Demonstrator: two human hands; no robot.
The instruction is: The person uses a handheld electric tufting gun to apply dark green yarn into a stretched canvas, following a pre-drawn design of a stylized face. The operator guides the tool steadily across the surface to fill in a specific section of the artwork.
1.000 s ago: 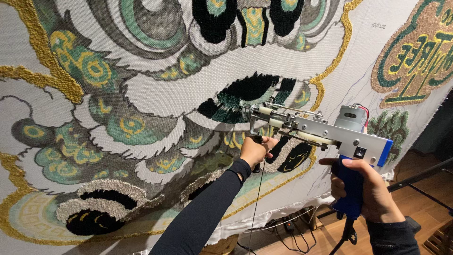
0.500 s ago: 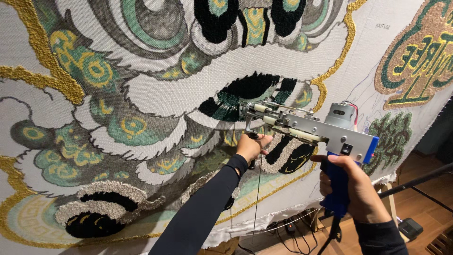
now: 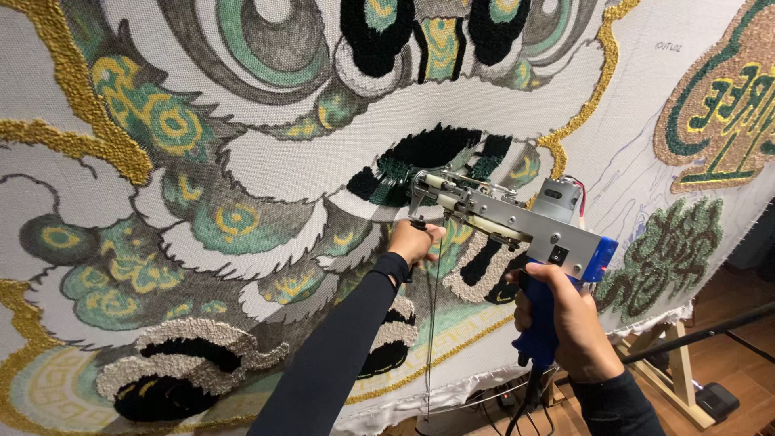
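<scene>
Tufting gun (image 3: 517, 222): grey metal body, small cylindrical motor on top at the rear, blue plastic back end and blue grip. Its long axis is running from lower right to upper left, the needle end pointing up-left and pressing against the cloth (image 3: 266, 169) a little right of the cloth's middle, just below a black tufted patch (image 3: 436, 149).

Right hand (image 3: 565, 323): fingers are wrapping fully around the blue grip under the rear of the gun, thumb lying across the front. Dark sleeve at the wrist.

Left hand (image 3: 413, 241): fingers are curling closed around the front handle below the needle end, close against the cloth. Dark sleeve covering the whole forearm.

Yarn (image 3: 430, 323): thin dark strands are hanging straight down from the front of the gun toward the cloth's bottom edge.

Cloth: pale woven backing stretched upright, filling most of the view. It is carrying a large mask-like design in looped and cut pile: green and yellow swirls, grey shading, black patches, and gold cord-like outlines along the left and upper right. White shaggy pile with black centres is sitting near the bottom left corner. Bare areas at the right are showing thin drawn lines.

Wooden frame leg (image 3: 674, 367): pale timber, standing below the cloth's bottom right corner on a wood floor (image 3: 726, 323).
</scene>
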